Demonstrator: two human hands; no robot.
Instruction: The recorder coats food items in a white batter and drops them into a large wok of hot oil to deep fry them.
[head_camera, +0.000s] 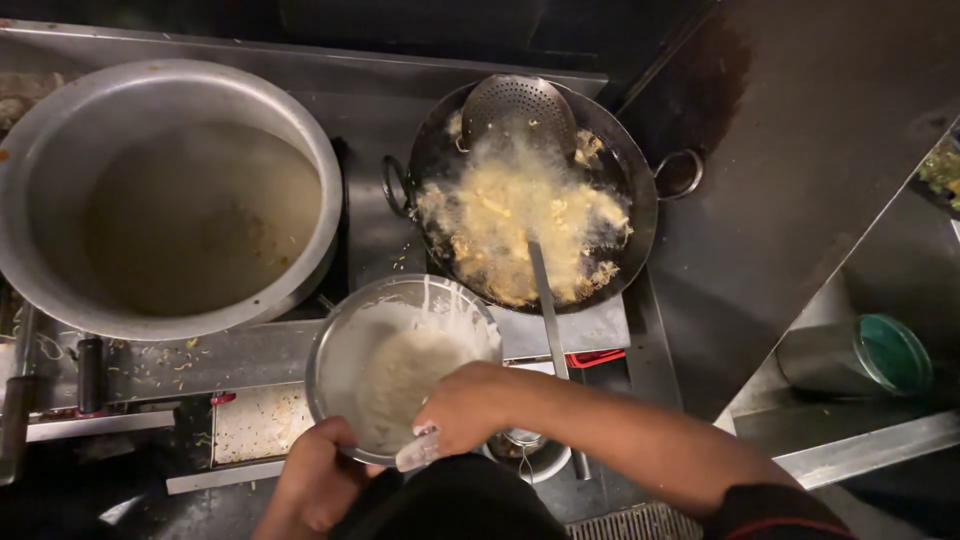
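— Both hands sit at the bottom centre of the frame, don't they?

— Yes, two of them. Left hand (318, 482) cups the near rim of the round, shiny steel mixing bowl (345, 350) from below, fingers curled on it. Right hand (462, 408) is bent over the bowl's lower right edge, fingertips pinched together and smeared white; whether they nip anything I cannot tell.

— And the bowl itself?

— One bowl, lower centre, tilted toward the person, its inside streaked with thin white batter (405, 375) pooled at the bottom.

— What else counts?

— One black, round, two-handled wok (640, 215), upper centre, full of foaming pale-yellow fritters (520, 225). One perforated steel skimmer (517, 112) rests on its far rim, and one long grey metal handle (547, 300) lies from the oil toward the bowl. One big dull aluminium pot (60, 170), upper left, holds murky liquid. One steel cup with a green inside (860, 355) lies on its side at right.
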